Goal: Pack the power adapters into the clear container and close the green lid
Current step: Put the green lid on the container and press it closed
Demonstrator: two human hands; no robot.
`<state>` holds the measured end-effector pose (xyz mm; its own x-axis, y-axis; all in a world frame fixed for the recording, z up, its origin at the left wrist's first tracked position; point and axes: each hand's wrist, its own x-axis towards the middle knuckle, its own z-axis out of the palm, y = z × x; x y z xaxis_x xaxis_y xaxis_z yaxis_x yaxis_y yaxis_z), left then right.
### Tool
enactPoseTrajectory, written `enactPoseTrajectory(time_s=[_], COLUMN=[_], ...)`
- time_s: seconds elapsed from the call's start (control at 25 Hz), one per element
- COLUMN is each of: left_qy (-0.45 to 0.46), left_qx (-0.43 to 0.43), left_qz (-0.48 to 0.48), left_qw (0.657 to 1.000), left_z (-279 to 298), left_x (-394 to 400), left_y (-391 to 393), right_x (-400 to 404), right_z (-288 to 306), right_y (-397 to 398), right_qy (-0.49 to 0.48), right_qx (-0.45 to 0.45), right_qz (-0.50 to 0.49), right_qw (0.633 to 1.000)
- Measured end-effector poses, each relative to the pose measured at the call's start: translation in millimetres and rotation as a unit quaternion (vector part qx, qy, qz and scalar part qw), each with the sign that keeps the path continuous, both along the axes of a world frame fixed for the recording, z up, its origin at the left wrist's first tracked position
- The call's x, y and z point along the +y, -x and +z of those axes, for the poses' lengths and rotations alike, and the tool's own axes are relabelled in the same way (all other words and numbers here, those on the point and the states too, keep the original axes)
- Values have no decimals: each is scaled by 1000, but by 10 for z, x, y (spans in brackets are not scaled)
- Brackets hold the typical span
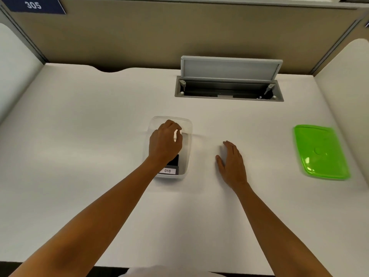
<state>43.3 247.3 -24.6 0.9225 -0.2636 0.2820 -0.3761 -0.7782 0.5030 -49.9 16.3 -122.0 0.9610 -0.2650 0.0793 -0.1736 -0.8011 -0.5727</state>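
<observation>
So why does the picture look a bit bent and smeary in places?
Head view: the wide-angle lens bows the desk edges and partitions; the green lid is smeared along its right edge, likely motion blur; the clear container nearly vanishes against the white surface; light is soft, and shadows under the left hand and right hand are faint.

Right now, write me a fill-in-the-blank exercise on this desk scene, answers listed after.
1. The left hand is over the clear plastic container, whose label reads ____.
2. The translucent green lid lies on the white desk, to the ____ of the container.
3. The right hand rests ____ on the desk.

Answers: 018; right; flat
</observation>
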Motion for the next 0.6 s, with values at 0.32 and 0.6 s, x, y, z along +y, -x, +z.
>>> enactPoseTrajectory(time_s=[0.32,0.6], left_qy=[46,30], left_qx=[3,-20], left_qz=[-4,-24], left_qw=[999,999], left_z=[-14,-150], left_x=[-432,-535], left_y=[8,115], right_x=[-1203,-1738], right_z=[145,222], right_y=[121,39], right_qy=[80,130], right_qx=[25,90], right_qz=[-139,-231], right_qw=[987,960])
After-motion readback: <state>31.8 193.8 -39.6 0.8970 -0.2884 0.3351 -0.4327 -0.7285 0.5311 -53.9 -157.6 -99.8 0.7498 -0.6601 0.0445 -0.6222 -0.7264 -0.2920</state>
